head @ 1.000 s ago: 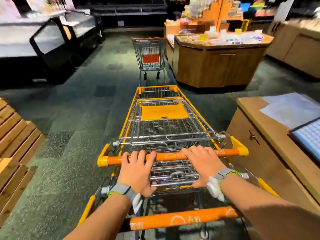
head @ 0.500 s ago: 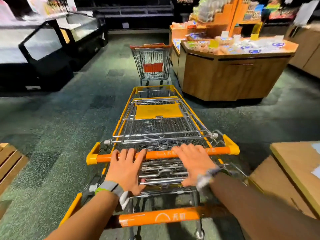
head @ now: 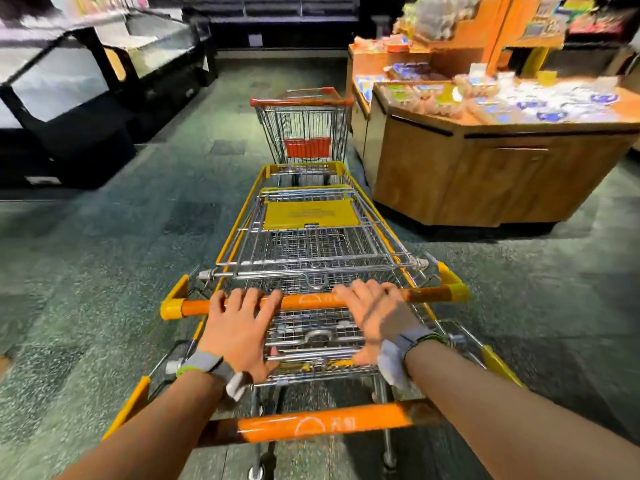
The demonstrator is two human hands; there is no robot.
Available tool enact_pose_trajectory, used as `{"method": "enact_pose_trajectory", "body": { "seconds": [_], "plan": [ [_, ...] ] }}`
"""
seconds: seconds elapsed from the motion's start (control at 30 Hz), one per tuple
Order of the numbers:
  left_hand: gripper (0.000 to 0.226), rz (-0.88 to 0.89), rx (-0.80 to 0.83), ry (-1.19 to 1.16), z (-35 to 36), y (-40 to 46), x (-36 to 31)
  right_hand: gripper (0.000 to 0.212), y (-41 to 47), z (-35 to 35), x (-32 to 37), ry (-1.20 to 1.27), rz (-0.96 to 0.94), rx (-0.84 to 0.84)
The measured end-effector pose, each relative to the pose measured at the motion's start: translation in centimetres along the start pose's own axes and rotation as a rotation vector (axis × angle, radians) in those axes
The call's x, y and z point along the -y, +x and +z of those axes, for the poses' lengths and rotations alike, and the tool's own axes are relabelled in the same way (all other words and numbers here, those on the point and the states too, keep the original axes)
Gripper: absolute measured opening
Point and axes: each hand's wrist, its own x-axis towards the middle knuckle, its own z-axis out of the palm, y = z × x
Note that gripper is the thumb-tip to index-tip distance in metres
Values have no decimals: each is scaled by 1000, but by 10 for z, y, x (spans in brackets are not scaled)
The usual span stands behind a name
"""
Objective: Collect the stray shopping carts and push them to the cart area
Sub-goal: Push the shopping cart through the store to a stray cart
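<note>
The nested yellow carts (head: 308,244) stand in the centre of the frame, and a red-handled stray cart (head: 303,133) stands just ahead, at upper centre. The left hand (head: 239,327) and the right hand (head: 374,317) each curl over the orange handle bar (head: 308,301). The steel train is probably heavy and stiff, so this bar is the best hold. A white logo on the nearer bar (head: 322,424) is unreadable. A wooden worktop (head: 485,161) stands at the right.
</note>
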Motion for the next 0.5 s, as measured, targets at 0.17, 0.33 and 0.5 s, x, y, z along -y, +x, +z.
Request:
{"method": "enact_pose_trajectory", "body": {
  "seconds": [0.17,0.33,0.5],
  "plan": [
    [113,12,27,-22,13,115,46,124,107,-6,-49,-118,41,215],
    [102,26,-29,-40,20,211,81,124,191,-10,-91,-74,76,170],
    [109,21,12,-28,35,305,117,125,271,-2,-137,-77,89,172]
  ]
}}
